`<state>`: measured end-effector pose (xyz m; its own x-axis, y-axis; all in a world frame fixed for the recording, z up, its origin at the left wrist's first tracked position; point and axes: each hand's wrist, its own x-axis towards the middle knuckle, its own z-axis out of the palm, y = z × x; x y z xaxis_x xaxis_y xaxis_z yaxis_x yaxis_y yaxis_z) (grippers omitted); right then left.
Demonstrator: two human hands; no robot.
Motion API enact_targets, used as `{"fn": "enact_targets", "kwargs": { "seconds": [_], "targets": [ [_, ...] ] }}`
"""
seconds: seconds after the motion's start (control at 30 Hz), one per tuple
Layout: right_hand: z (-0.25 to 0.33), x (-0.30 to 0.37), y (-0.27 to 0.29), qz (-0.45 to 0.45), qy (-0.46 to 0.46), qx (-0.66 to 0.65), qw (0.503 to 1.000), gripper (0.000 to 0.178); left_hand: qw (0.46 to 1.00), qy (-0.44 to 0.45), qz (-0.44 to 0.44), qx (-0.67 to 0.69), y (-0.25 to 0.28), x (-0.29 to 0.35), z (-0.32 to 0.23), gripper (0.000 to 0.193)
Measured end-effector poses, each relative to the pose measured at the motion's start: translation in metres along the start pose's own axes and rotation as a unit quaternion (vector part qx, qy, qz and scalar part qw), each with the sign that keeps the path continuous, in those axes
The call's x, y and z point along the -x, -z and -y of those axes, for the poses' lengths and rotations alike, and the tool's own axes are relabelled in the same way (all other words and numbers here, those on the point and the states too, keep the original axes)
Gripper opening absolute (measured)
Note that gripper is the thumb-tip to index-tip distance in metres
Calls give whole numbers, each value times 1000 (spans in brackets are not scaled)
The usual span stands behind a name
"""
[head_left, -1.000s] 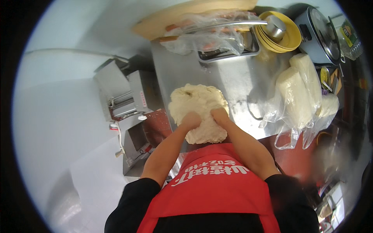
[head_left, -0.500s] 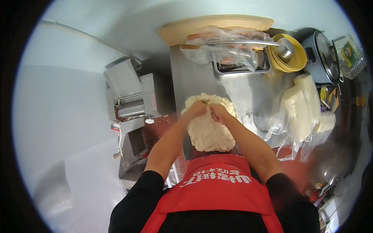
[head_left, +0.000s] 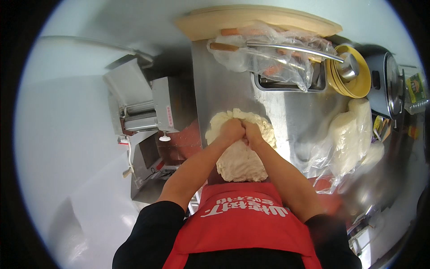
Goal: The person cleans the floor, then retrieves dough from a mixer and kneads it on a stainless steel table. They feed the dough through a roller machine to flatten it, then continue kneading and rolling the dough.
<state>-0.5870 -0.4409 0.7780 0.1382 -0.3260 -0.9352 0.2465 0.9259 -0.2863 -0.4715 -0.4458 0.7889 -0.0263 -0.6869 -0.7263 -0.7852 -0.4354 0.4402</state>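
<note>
A large pale slab of dough (head_left: 242, 163) lies on the steel table close in front of me, with a lumpy, uneven far edge. My left hand (head_left: 232, 130) is closed in a fist and bears down on the upper middle of it. Right beside it, my right hand (head_left: 252, 133) is also a fist, touching the left one and pressed into the dough. The undersides of both fists are hidden, and I see nothing held in either.
Beyond the dough, a metal tray (head_left: 291, 88) lies under clear plastic bags and wooden-handled tools. Yellow bowls (head_left: 362, 83) with a metal cup and a lidded grey pot (head_left: 380, 83) stand far right. Bagged dough (head_left: 347, 139) lies right. A roller machine (head_left: 141, 122) stands left of the steel table (head_left: 215, 85).
My two fists have come together and sunk into the dough; before, there was a small gap between them. The whole view has shifted slightly.
</note>
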Motion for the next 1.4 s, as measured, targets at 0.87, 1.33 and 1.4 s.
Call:
{"fn": "enact_targets", "kwargs": {
  "seconds": [0.87,1.33,1.4],
  "targets": [
    [-78,22,-62,-16,53,120,991,25,994,19,-16,104,-34,49,117,18],
    [-78,-16,-57,39,15,128,991,24,994,-21,-65,85,-28,38,120,24],
    [-83,-16,-45,73,-11,145,987,25,992,-18,-33,117,-32,36,126,24]
  ]
}}
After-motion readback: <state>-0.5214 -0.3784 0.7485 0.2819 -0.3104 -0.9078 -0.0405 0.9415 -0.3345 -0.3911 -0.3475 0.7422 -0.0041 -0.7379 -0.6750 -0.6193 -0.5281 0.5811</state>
